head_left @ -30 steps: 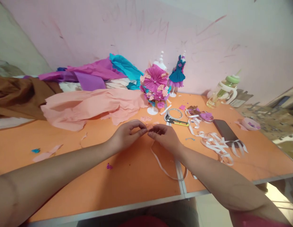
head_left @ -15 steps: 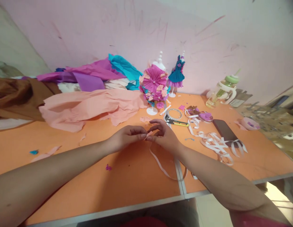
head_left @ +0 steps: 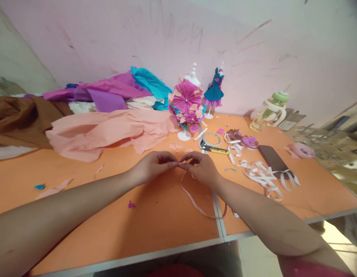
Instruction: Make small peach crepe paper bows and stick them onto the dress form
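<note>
Over the orange table, my left hand [head_left: 158, 166] and my right hand [head_left: 201, 168] meet at their fingertips. Both pinch a small piece of peach crepe paper [head_left: 183, 162], mostly hidden by the fingers. A thin white strip [head_left: 196, 204], like ribbon or tape, hangs below my right hand and loops onto the table; where its upper end goes is hidden. Just beyond the hands lie peach paper scraps [head_left: 176, 146]. Behind them a small dress form stands upright, covered with pink, peach and blue paper flowers [head_left: 187, 98].
Peach crepe paper [head_left: 109, 129] spreads at left, with coloured sheets behind. A cutter [head_left: 215, 149] and tape roll [head_left: 212, 139] lie right of the hands. Farther right are curled white strips [head_left: 261, 173], a dark phone-like slab [head_left: 271, 158] and a bottle [head_left: 272, 109]. A teal dress [head_left: 214, 90] stands behind.
My right fingers have curled down closer to the thumb, and the fingertips of both hands press together more. Less of the peach paper shows between them. The view has shifted slightly.
</note>
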Demonstrator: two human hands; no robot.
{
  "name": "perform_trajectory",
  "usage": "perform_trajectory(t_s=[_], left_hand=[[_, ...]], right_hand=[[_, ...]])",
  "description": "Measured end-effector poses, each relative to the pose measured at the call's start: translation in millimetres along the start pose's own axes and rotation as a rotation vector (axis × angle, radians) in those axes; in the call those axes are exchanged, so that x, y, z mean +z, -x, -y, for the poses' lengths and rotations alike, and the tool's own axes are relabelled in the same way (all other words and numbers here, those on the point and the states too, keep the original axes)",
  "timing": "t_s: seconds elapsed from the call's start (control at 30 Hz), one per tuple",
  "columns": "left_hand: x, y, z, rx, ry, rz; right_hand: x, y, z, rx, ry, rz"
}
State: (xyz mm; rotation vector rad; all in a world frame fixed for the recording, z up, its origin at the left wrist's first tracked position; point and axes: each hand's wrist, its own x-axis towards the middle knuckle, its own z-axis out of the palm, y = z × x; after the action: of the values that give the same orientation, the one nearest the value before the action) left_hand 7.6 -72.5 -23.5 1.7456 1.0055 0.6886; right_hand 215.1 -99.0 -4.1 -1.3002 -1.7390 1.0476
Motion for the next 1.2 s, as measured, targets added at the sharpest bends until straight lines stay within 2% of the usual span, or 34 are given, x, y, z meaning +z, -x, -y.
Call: perform_trajectory(t_s=[0.17,0.3,0.4,0.5,0.67,0.77,0.87,1.1,1.2], left_hand=[[-1.4,-0.6,1.1,0.009,-0.090,-0.116],[0.9,1.4,-2.7,0.069,-0.190,-0.106],[1.8,2.9,-5.3,0.151,-0.284,-0.164],[1.1,3.8,-5.6,0.199,-0.308,-0.175],[2.8,3.5,-3.4,0.191,-0.251,-0.151],[3.3,3.6,-4.9,0.162,-0.253,-0.177],[1.9,4.0,-7.8,0.146,-0.245,-0.196],[2.1,4.0,-6.8,0.094,-0.146,-0.061],[3.3,3.9,-6.1,0.105,-0.179,-0.121]], right_hand=[[-1.8,0.4,-1.7,-0.081,-0.115,0.056],[-1.7,-0.3,-3.3,-0.035,-0.013,-0.001],[-2.1,-2.1,-6.6,-0.021,0.042,-0.003],[-2.0,-3.6,-10.2,-0.079,0.061,-0.017],[0.9,-0.4,-8.6,-0.198,0.077,-0.032],[1.0,2.4,-4.4,-0.160,0.012,-0.081],[-0.1,3.3,-1.9,-0.086,0.007,-0.072],[-1.0,0.9,-3.7,-0.042,0.044,-0.046],[-1.2,-0.3,-5.2,-0.021,0.127,-0.048]])
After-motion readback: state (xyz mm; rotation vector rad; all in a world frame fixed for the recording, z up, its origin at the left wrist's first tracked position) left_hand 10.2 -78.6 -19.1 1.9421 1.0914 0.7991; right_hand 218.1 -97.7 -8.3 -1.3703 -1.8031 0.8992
